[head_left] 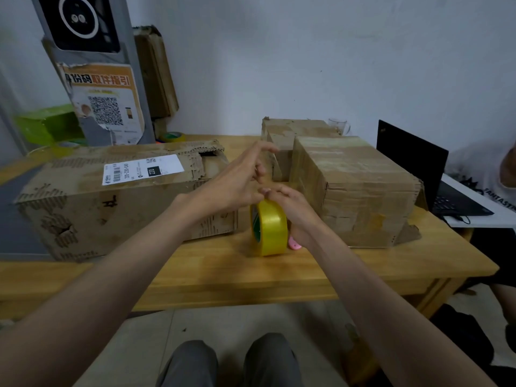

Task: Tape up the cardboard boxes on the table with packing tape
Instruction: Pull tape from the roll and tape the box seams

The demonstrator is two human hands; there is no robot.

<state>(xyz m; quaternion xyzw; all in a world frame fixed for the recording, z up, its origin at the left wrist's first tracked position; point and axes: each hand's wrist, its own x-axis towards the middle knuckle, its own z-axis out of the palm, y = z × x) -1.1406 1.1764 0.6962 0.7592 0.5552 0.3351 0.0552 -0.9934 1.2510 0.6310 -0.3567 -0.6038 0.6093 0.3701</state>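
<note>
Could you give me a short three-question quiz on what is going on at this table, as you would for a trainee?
1. True or false: the yellow tape roll lies flat on the wooden table.
2. Which hand steadies the roll? A) left hand B) right hand C) neither
3. Fill in: the white shipping label is stuck on the ____ cardboard box.

Key
1. False: it stands on its edge.
2. B: the right hand rests against the roll, while the left hand's fingertips pick at its top.
3. Long: the one to the left, not the taped cardboard box to the right.
</note>
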